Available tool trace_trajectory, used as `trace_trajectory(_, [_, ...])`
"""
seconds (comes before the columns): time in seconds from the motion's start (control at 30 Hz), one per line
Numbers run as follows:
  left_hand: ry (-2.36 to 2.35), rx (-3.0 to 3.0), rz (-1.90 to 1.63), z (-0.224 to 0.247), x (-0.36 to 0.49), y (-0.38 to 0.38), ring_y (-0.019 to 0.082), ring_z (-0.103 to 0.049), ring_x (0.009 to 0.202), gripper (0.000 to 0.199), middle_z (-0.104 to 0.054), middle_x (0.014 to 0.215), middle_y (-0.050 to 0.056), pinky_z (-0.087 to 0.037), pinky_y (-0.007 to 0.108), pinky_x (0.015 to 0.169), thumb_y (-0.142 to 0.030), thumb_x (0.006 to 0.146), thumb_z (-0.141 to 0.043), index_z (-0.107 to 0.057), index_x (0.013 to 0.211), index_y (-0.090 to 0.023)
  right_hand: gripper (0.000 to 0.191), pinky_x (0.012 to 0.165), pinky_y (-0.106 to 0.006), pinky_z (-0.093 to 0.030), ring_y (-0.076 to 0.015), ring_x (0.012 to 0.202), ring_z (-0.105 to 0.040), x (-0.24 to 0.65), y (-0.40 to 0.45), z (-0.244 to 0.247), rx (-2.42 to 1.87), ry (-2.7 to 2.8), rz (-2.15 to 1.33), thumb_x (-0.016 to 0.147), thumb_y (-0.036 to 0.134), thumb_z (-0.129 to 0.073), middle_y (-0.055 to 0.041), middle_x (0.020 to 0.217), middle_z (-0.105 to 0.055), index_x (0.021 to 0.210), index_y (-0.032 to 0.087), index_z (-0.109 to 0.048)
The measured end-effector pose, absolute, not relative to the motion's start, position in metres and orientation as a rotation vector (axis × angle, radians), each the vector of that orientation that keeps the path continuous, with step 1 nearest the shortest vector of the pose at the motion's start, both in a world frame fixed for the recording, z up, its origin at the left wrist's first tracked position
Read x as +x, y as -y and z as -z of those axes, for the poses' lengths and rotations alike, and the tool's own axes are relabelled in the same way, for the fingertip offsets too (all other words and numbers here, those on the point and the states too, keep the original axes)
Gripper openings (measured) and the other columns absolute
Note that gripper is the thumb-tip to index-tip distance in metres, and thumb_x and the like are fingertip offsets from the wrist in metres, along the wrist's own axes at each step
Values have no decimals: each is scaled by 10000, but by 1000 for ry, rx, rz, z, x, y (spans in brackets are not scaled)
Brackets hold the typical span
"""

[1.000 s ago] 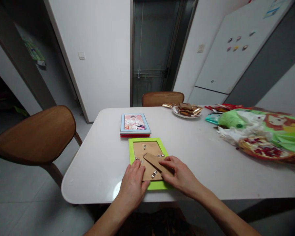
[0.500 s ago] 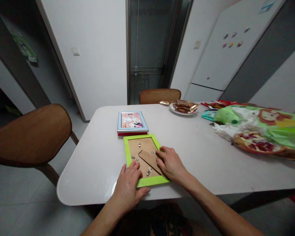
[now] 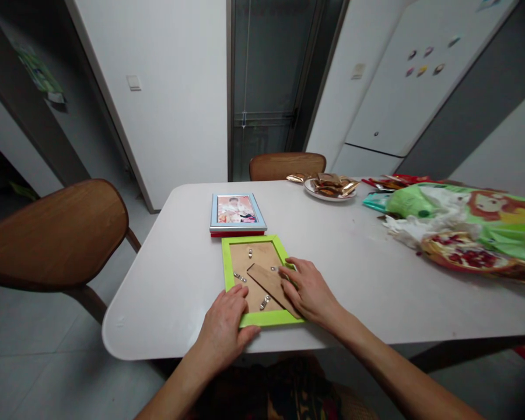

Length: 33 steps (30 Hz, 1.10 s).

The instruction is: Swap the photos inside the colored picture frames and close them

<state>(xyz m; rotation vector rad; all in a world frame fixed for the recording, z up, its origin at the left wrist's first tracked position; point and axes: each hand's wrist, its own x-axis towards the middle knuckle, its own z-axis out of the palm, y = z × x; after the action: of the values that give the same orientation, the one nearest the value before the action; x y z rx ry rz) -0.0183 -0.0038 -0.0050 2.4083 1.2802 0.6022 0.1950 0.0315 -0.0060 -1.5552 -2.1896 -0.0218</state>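
Note:
A green picture frame (image 3: 271, 318) lies face down near the table's front edge, its brown backing board (image 3: 262, 255) showing metal clips and a slanted stand flap (image 3: 269, 284). My left hand (image 3: 224, 322) rests on the frame's lower left corner, thumb along the bottom edge, fingers apart over the backing. At the frame's right side is my right hand (image 3: 308, 290), fingers bent, with fingertips at the right metal clip and over the stand flap. Just behind it, a light blue frame with a photo (image 3: 237, 211) lies on something red.
The white table (image 3: 166, 291) also bears a plate of wrapped snacks (image 3: 330, 189) at the back, and green packaging (image 3: 503, 219) with opened pomegranate (image 3: 459, 251) at the right. Wooden chairs stand at the left (image 3: 70, 233) and behind (image 3: 286, 166).
The view has shifted slightly. My left hand has its thumb a little closer in at the frame's bottom edge; my right hand stays near the same clip.

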Motion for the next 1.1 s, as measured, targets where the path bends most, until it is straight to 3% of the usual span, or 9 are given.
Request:
trace_trajectory(0.17, [-1260, 2407, -643, 9, -24, 2, 225, -386, 1174, 224, -486, 1228, 105, -299, 436, 983, -264, 699, -584, -522, 896, -178, 274, 877, -399, -321, -221, 1049, -398, 176, -2, -4, -1255, 2390, -109, 777, 230, -447, -71, 1097, -501, 1009, 254, -591])
trace_trajectory(0.3, [-1265, 2418, -637, 10, -24, 2, 222, -393, 1170, 287, -481, 1233, 109, -311, 433, 979, -264, 707, -575, -514, 970, -169, 247, 881, -410, -295, -230, 1052, -376, 166, 3, -6, -1254, 2435, -154, 754, 252, -499, -57, 1096, -494, 974, 282, -606])
trace_trajectory(0.53, [-1258, 2397, -679, 10, -24, 2, 221, -393, 1171, 294, -493, 1221, 104, -325, 417, 976, -259, 694, -589, -522, 966, -173, 244, 875, -411, -286, -223, 1033, -382, 169, 4, -9, -1237, 2456, -187, 765, 258, -484, -56, 1099, -497, 979, 275, -600])
trace_trajectory(0.73, [-1249, 2389, -711, 12, -25, 2, 223, -392, 1169, 296, -491, 1222, 99, -325, 420, 974, -242, 674, -604, -522, 951, -180, 287, 807, -345, -332, -185, 926, -422, 149, -22, -11, -1236, 2388, -207, 812, 205, -399, -72, 997, -527, 1052, 202, -556])
trace_trajectory(0.9, [-1252, 2405, -681, 15, -24, 1, 221, -388, 1171, 440, -481, 1228, 121, -311, 419, 986, -242, 680, -596, -462, 1089, -151, 225, 749, -326, -317, -180, 864, -407, 128, -47, -13, -1280, 2489, -147, 826, 235, -400, -73, 928, -514, 918, 185, -599])
trace_trajectory(1.1, [-1243, 2371, -698, 15, -25, 1, 225, -381, 1174, 441, -482, 1225, 102, -299, 435, 991, -244, 689, -584, -458, 1104, -170, 206, 730, -321, -298, -179, 861, -400, 126, -53, -12, -1282, 2509, -206, 813, 202, -424, -61, 919, -528, 869, 198, -622])
